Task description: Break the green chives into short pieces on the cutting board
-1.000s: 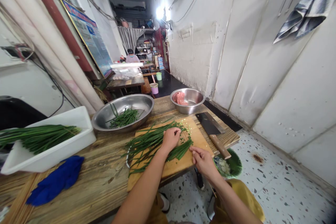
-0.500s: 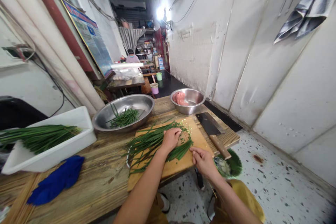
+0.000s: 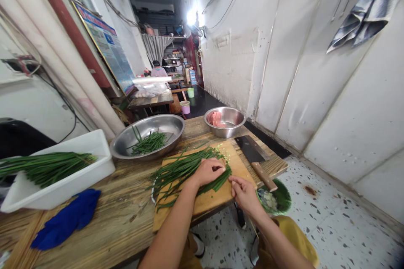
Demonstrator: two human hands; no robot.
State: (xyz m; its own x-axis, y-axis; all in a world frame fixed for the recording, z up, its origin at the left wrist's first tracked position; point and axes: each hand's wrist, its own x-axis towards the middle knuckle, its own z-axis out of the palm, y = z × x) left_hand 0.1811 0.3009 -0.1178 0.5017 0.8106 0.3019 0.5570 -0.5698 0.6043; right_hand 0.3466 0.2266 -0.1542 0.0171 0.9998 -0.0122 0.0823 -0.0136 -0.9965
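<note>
A bunch of green chives (image 3: 179, 171) lies across a wooden cutting board (image 3: 210, 196) on a wooden table (image 3: 120, 218). My left hand (image 3: 208, 171) presses down on the chives near their cut ends, fingers curled over them. My right hand (image 3: 243, 192) rests at the board's right edge, its fingertips touching the cut ends of the chives, fingers bent. A cleaver (image 3: 255, 159) with a wooden handle lies on the table just right of the board, held by neither hand.
A large steel bowl (image 3: 148, 135) holds cut chives; a smaller steel bowl (image 3: 225, 120) holds pink meat. A white tub (image 3: 59, 183) of chives and a blue cloth (image 3: 65, 220) sit at left. A green bowl (image 3: 274, 197) stands below the table's right edge. A person sits far back.
My left hand has slid slightly toward me and rightward along the chives, gathering their ends. My right hand has barely moved.
</note>
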